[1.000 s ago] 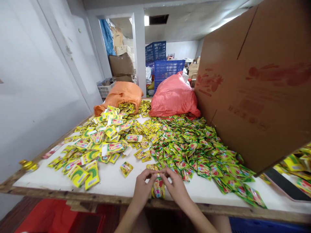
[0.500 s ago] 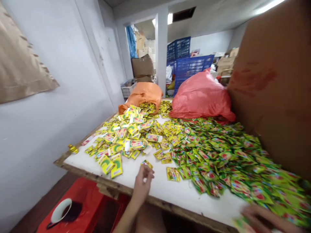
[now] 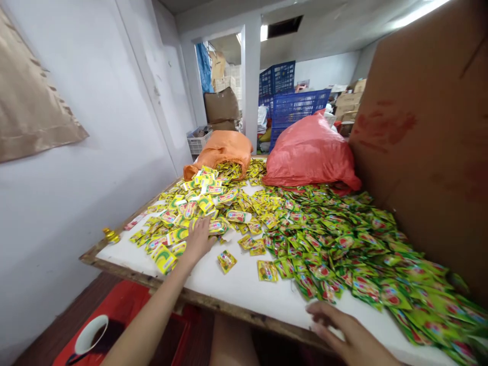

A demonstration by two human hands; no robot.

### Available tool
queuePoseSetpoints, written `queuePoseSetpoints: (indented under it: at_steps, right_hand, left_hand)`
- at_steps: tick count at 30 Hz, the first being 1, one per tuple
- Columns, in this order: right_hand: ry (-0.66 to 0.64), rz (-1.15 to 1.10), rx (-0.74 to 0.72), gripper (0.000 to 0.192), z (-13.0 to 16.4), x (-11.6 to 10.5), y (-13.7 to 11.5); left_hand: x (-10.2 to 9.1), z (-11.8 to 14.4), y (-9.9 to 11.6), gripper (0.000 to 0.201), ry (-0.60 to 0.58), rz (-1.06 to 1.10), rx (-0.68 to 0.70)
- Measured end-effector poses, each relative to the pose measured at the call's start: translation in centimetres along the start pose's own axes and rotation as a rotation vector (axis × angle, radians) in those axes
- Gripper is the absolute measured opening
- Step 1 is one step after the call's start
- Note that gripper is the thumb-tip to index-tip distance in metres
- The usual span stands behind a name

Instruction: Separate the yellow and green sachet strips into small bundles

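A white table [image 3: 244, 287] is covered with several small yellow and green sachets. My left hand [image 3: 198, 241] reaches forward and rests on the yellow sachet pile [image 3: 198, 208] at the left, fingers spread over the packets. My right hand [image 3: 343, 330] lies near the table's front edge at the right, fingers loosely curled, holding nothing I can see. Just beyond it spreads the green sachet pile [image 3: 343, 244]. Two single sachets, one [image 3: 226, 261] and another [image 3: 267, 271], lie apart on the bare white surface between my hands.
An orange sack [image 3: 221, 147] and a pink sack [image 3: 308, 152] lie at the table's far end. A large cardboard sheet [image 3: 427, 152] stands along the right. A white wall runs on the left. A red stool [image 3: 125, 315] with a cup [image 3: 89, 333] stands below. Blue crates [image 3: 285, 96] are behind.
My hands separated from a bundle of sachets at the front edge. My left hand reached forward onto the yellow pile. My right hand swung right and now rests empty near the edge.
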State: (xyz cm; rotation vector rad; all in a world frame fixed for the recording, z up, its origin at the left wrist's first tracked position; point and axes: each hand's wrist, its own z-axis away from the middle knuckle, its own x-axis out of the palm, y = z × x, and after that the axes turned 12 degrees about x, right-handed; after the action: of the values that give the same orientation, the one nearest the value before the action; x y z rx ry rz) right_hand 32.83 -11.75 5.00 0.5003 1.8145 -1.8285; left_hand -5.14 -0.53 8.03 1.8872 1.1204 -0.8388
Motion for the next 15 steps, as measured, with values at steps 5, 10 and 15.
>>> queuePoseSetpoints:
  at_steps: [5,10,15]
  right_hand:
    - [-0.199,-0.17,0.009,0.021,-2.2,4.3,-3.9]
    - [-0.184,-0.548,0.128,0.047,-3.1,7.8,-4.7]
    - [-0.317,-0.89,0.203,0.04,-2.9,10.2,-6.3]
  left_hand:
    - [-0.9,-1.0,0.3,0.048,-0.073,-0.044,0.051]
    - [-2.6,3.4,6.4,0.054,-0.174,0.116,0.416]
    - [-1.3,7.4,10.7,0.067,-0.077,0.481,0.314]
